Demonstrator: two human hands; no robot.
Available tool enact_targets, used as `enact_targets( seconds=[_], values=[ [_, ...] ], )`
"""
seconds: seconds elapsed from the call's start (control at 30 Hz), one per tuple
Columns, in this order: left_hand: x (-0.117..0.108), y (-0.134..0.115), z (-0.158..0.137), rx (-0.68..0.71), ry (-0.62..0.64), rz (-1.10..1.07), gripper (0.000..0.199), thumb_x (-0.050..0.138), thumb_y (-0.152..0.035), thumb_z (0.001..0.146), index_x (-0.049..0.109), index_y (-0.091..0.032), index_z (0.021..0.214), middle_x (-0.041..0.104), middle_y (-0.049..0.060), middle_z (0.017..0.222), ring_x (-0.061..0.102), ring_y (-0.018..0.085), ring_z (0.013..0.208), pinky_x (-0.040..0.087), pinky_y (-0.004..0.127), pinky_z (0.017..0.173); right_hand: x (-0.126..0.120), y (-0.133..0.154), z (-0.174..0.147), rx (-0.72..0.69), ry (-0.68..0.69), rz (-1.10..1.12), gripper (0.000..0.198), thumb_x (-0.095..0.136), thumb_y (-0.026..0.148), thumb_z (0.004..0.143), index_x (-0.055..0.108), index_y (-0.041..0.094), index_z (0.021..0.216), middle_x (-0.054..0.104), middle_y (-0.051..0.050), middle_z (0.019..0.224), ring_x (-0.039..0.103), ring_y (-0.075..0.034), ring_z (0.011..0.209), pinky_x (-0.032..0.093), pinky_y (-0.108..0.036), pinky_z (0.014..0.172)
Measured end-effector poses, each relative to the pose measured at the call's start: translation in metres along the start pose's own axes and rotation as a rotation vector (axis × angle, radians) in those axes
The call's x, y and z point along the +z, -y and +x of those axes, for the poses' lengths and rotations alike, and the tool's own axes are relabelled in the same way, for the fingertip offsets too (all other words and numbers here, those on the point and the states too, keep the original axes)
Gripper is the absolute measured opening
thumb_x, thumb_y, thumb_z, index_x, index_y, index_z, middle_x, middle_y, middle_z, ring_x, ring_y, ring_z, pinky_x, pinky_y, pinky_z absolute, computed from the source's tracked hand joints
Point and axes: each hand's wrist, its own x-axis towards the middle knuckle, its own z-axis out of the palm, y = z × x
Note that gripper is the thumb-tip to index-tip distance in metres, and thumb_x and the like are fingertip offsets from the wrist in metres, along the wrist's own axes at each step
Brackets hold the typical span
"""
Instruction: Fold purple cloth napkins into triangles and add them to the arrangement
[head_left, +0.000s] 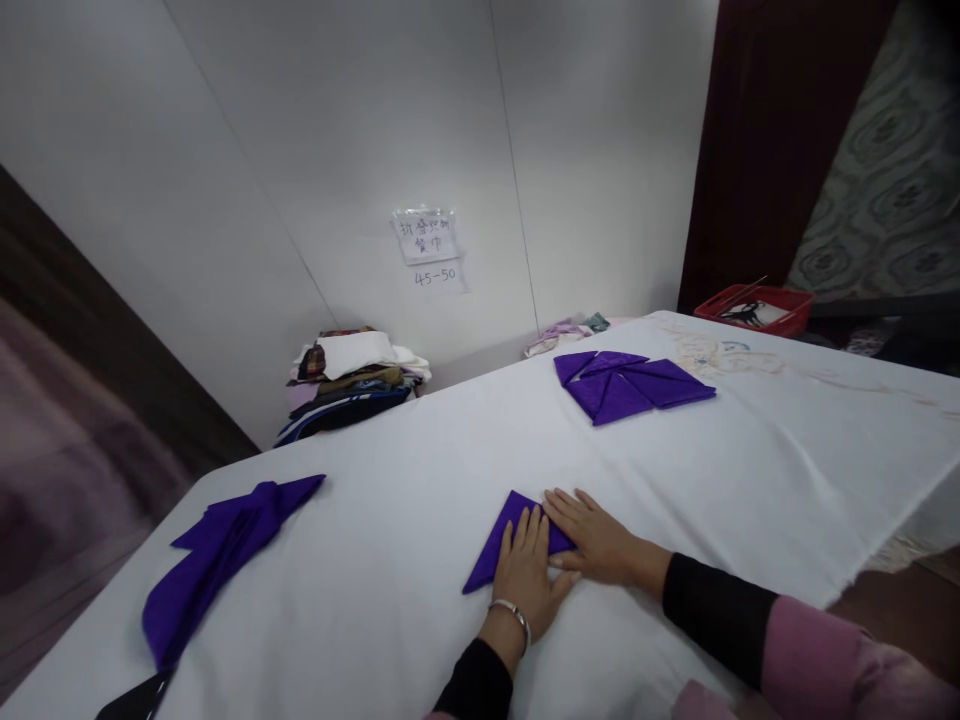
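Left hand and right hand, fingers outstretched, lie on a folded napkin, with other napkins nearer the far edge of the table.

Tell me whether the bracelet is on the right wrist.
No, the silver bracelet is on the wrist of the left hand, which lies flat on the folded purple cloth.
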Motion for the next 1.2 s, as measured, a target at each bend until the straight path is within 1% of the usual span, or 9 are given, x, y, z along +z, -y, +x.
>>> enact_targets(
  seconds=[0.27, 0.4, 0.5, 0.57, 0.67, 0.73, 0.9, 1.07, 1.2],
  values=[
    [0.001, -0.001, -0.001, 0.002, -0.037, 0.057, 0.082, 0.021, -0.067, 0.085, 0.024, -0.011, 0.144, 0.019, 0.010, 0.152, 0.014, 0.027, 0.140, 0.016, 0.048, 0.114, 0.005, -0.018, -0.037, -0.001, -0.059, -0.039, 0.077, 0.035, 0.061, 0.088, 0.009, 0.020, 0.148, 0.018, -0.013, 0.152, 0.014, -0.028, 0.139, 0.007, -0.053, 0.111],
    [0.001, -0.001, 0.000, 0.005, -0.036, 0.073, 0.081, 0.024, -0.067, 0.085, 0.025, -0.011, 0.144, 0.019, 0.010, 0.152, 0.015, 0.029, 0.140, 0.017, 0.049, 0.114, 0.000, -0.020, -0.051, 0.051, -0.059, -0.060, 0.077, 0.034, 0.061, 0.088, 0.008, 0.021, 0.148, 0.017, -0.013, 0.152, 0.013, -0.030, 0.139, 0.007, -0.055, 0.110],
    [0.003, 0.000, 0.001, 0.005, -0.034, 0.069, 0.079, 0.025, -0.063, 0.086, 0.024, -0.011, 0.144, 0.018, 0.010, 0.152, 0.014, 0.028, 0.140, 0.016, 0.049, 0.114, -0.009, -0.006, -0.047, 0.066, -0.099, -0.073, 0.080, 0.035, 0.063, 0.087, 0.007, 0.019, 0.148, 0.014, -0.013, 0.152, 0.010, -0.030, 0.139, 0.007, -0.055, 0.111],
    [0.003, 0.001, 0.002, 0.008, -0.026, 0.067, 0.076, 0.028, -0.059, 0.086, 0.022, -0.011, 0.145, 0.017, 0.009, 0.152, 0.012, 0.028, 0.141, 0.014, 0.049, 0.114, -0.013, 0.008, -0.037, 0.013, -0.113, -0.068, 0.083, 0.036, 0.064, 0.086, 0.008, 0.017, 0.148, 0.012, -0.013, 0.152, 0.008, -0.028, 0.140, 0.006, -0.053, 0.112],
    [0.002, 0.001, 0.003, 0.014, 0.018, 0.063, 0.076, 0.037, -0.053, 0.084, 0.018, -0.012, 0.146, 0.015, 0.007, 0.153, 0.008, 0.027, 0.141, 0.013, 0.048, 0.115, -0.012, 0.024, -0.020, -0.076, -0.065, -0.027, 0.088, 0.038, 0.068, 0.083, 0.011, 0.015, 0.148, 0.014, -0.015, 0.151, 0.009, -0.027, 0.140, 0.004, -0.050, 0.112],
    [0.001, 0.001, 0.003, 0.013, 0.044, 0.064, 0.076, 0.040, -0.050, 0.083, 0.018, -0.013, 0.146, 0.015, 0.006, 0.153, 0.006, 0.027, 0.141, 0.013, 0.048, 0.115, -0.006, 0.026, -0.015, -0.094, -0.022, 0.015, 0.089, 0.038, 0.068, 0.082, 0.011, 0.014, 0.148, 0.016, -0.016, 0.151, 0.011, -0.027, 0.139, 0.006, -0.050, 0.112],
    [0.002, -0.002, 0.002, -0.011, 0.009, 0.054, 0.073, 0.033, -0.053, 0.086, 0.022, -0.012, 0.145, 0.015, 0.008, 0.153, 0.009, 0.026, 0.141, 0.014, 0.049, 0.114, 0.007, 0.010, -0.030, -0.069, -0.023, 0.030, 0.078, 0.036, 0.061, 0.088, 0.011, 0.018, 0.148, 0.015, -0.013, 0.152, 0.011, -0.026, 0.139, 0.008, -0.050, 0.112],
    [0.005, -0.002, 0.001, -0.015, -0.019, 0.017, 0.083, 0.026, -0.067, 0.083, 0.022, -0.012, 0.145, 0.018, 0.009, 0.152, 0.011, 0.027, 0.141, 0.013, 0.049, 0.114, 0.005, -0.002, -0.052, -0.050, -0.027, -0.023, 0.072, 0.035, 0.058, 0.090, 0.017, 0.020, 0.147, 0.022, -0.011, 0.151, 0.015, -0.025, 0.139, 0.009, -0.050, 0.112],
    [0.005, -0.003, 0.001, -0.014, -0.036, 0.012, 0.084, 0.022, -0.069, 0.083, 0.024, -0.012, 0.145, 0.020, 0.009, 0.152, 0.012, 0.027, 0.141, 0.013, 0.049, 0.114, 0.005, -0.007, -0.061, -0.058, -0.055, -0.046, 0.069, 0.036, 0.057, 0.090, 0.020, 0.021, 0.147, 0.023, -0.010, 0.150, 0.016, -0.026, 0.139, 0.010, -0.053, 0.111]
  ],
)
